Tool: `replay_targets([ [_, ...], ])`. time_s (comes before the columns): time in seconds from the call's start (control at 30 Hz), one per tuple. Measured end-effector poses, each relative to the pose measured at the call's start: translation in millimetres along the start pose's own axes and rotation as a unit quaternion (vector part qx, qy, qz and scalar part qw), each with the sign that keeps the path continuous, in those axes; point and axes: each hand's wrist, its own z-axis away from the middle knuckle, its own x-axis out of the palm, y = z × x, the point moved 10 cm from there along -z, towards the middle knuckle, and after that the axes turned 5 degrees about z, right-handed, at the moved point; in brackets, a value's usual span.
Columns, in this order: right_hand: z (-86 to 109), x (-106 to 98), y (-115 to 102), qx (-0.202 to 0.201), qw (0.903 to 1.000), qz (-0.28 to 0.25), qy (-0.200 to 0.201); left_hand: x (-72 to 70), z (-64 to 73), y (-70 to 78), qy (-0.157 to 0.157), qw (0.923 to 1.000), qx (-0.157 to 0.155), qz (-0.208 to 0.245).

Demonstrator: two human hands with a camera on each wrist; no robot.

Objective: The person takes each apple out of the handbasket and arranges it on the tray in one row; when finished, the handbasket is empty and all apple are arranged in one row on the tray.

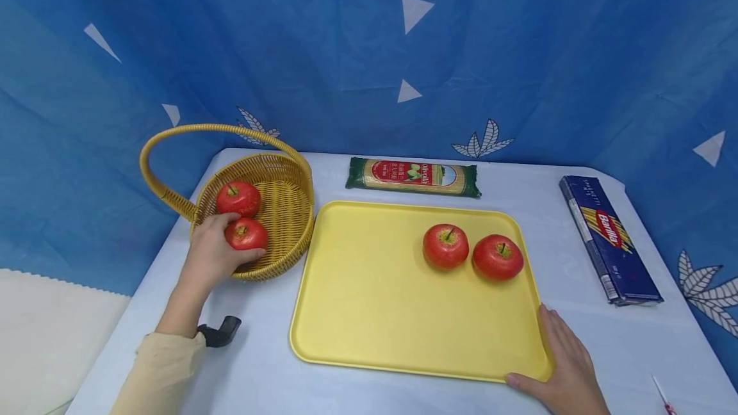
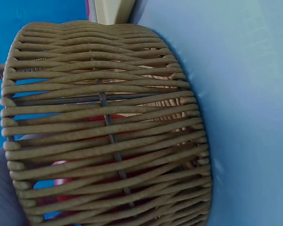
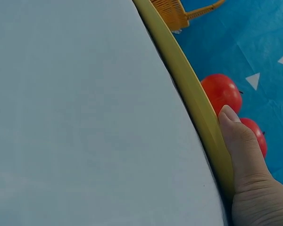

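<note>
My left hand (image 1: 214, 252) reaches over the near left rim of the yellow wicker basket (image 1: 290, 202). Between its thumb and fingers it grips a red apple (image 1: 246, 234); a second apple (image 1: 238, 199) sits just behind it in the basket. In the left wrist view, the basket's woven side (image 2: 108, 122) hides most of the hand and fruit. Straight fingers and an outstretched thumb put my right hand (image 1: 567, 364) against the near right corner of the yellow tray (image 1: 392, 312). Two more apples (image 1: 446, 246) (image 1: 498, 257) lie side by side on the tray's right half.
A green-ended pack of spaghetti (image 1: 413, 177) lies behind the tray. To the right is a blue Barilla spaghetti box (image 1: 611, 239). The basket's tall handle (image 1: 225, 128) arches up at the left. Near the front right edge lies a thin red-and-white object (image 1: 663, 396).
</note>
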Motion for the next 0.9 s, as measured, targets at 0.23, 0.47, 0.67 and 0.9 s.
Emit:
replay_targets([
  [0.23, 0.9, 0, 0, 0.003, 1.0000, -0.001, 0.001, 6.3, -5.1, 0.3, -0.027, 0.9995, -0.014, -0.005],
  [0.47, 0.9, -2, -2, 0.002, 1.0000, 0.001, 0.003, 8.8, -9.2, 1.2, -0.035, 0.9994, -0.004, -0.006],
  [0.67, 1.0, -2, -2, 0.000, 1.0000, 0.003, 0.005, 11.1, -10.4, 0.1, -0.033, 0.9993, -0.017, 0.000],
  [0.9, 0.5, -1, -1, -0.003, 1.0000, -0.002, 0.004, 7.8, -8.2, 2.1, 0.011, 0.9999, -0.001, -0.009],
])
